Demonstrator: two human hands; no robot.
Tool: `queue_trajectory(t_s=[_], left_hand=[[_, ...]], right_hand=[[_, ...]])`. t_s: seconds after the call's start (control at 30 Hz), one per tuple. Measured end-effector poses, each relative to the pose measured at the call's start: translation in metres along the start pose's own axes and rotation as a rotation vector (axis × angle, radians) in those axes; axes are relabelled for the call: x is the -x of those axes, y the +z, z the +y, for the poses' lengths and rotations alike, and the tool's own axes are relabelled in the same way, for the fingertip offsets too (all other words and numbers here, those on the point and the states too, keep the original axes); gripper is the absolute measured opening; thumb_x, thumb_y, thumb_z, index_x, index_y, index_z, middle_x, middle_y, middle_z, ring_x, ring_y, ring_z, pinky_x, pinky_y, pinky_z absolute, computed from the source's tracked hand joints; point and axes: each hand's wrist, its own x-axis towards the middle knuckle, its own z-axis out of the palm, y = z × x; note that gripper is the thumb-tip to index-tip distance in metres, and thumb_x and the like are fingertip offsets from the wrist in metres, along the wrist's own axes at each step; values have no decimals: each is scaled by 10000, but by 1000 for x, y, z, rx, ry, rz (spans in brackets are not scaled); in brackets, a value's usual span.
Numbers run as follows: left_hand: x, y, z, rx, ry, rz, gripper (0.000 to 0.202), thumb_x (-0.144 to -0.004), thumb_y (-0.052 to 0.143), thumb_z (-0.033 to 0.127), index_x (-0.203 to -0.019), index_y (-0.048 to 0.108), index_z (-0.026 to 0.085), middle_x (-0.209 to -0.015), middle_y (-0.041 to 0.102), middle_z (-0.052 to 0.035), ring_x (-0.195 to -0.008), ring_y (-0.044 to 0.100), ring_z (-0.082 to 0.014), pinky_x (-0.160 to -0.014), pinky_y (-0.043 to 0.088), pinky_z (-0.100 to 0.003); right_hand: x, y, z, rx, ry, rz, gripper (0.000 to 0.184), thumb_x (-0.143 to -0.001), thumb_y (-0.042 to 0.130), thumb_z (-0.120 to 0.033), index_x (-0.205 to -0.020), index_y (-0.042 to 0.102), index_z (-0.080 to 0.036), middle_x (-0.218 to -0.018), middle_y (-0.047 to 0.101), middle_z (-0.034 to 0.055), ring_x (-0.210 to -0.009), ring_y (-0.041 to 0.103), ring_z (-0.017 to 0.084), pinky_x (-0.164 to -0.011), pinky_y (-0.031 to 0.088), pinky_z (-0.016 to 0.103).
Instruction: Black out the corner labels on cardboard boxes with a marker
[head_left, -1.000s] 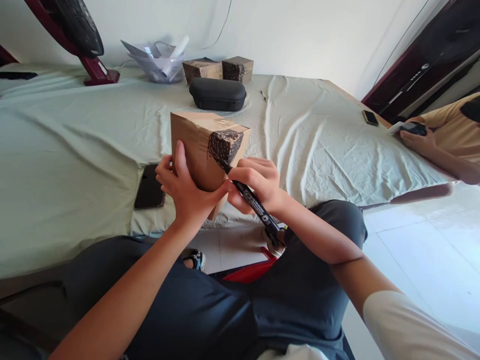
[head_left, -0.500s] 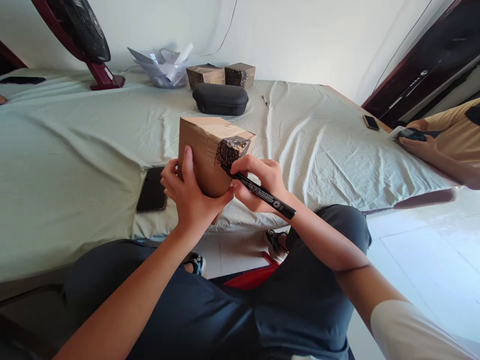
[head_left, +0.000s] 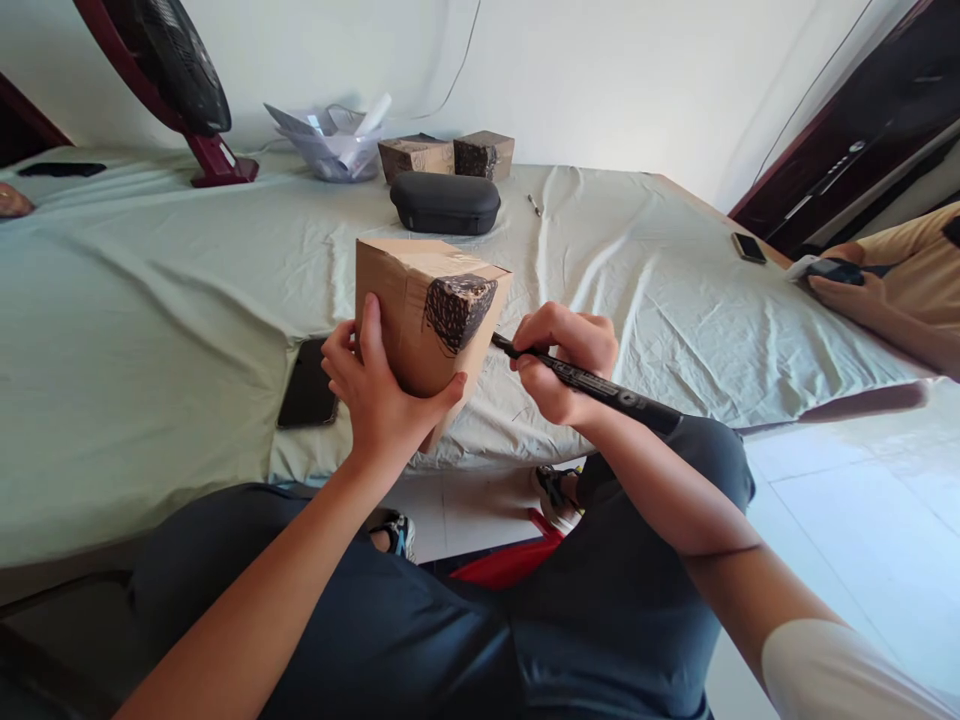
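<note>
My left hand grips a brown cardboard box from its near left side, thumb across the front. The box is tilted above the table's near edge, and dark scribbled ink covers its right-hand corner across several faces. Pinched in my right hand is a black marker pen, its tip pointing left toward the box. A small gap shows between the tip and the scribbled patch. Beside my left hand, a black phone lies flat on the cloth.
A black zip case stands before two scribbled boxes. Farther left are a clear plastic basket and a fan. Another phone lies at the right table edge, near a person's hands. Another person's hand shows far left.
My right hand has drawn back to the right with the marker, whose tip has left the box's inked corner. My left hand still holds the box, nearly in place.
</note>
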Motion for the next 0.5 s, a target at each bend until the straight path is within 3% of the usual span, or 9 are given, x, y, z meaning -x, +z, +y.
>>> queue_trajectory(t_s=[0.13,0.23,0.33,0.43,0.5], left_hand=[[0,0,-5,25,29,0,1346,-592,1007,502,-1745,348,287,-1546,387,-220,-1517,359,-574,-1284,278,-829],[-2,2,-14,51,57,15,1316,-620,989,508,-1752,344,313,-1557,402,-197,-1538,367,-544,-1324,271,-791],[-8,3,-27,79,94,34,1318,-618,978,578,-1748,355,313,-1568,419,-179,-1557,376,-511,-1352,293,-739],[-16,1,-40,115,131,20,1300,-646,956,600,-1748,343,283,-1585,430,-186,-1579,392,-477,-1357,333,-679],[-21,-2,-49,144,123,-17,1292,-672,947,582,-1753,313,268,-1603,435,-198,-1590,409,-460,-1356,356,-647]], right_hand=[[3,-5,9,87,34,48,72,-781,594,-208,-780,564,-273,-570,514,-73,-458,444,111,-479,386,280],[14,-3,29,35,125,104,38,-876,646,-227,-875,634,-264,-635,581,-75,-506,525,106,-522,444,267],[34,-1,60,-110,372,60,93,-957,732,-313,-1010,708,-240,-741,664,-59,-550,615,92,-554,491,251],[54,-6,91,-323,717,-75,389,-874,816,-398,-1203,718,-215,-1045,825,51,-643,750,132,-581,575,268],[63,-10,105,-470,942,-79,514,-832,800,-447,-1275,699,-208,-1211,839,115,-688,803,168,-571,610,283]])
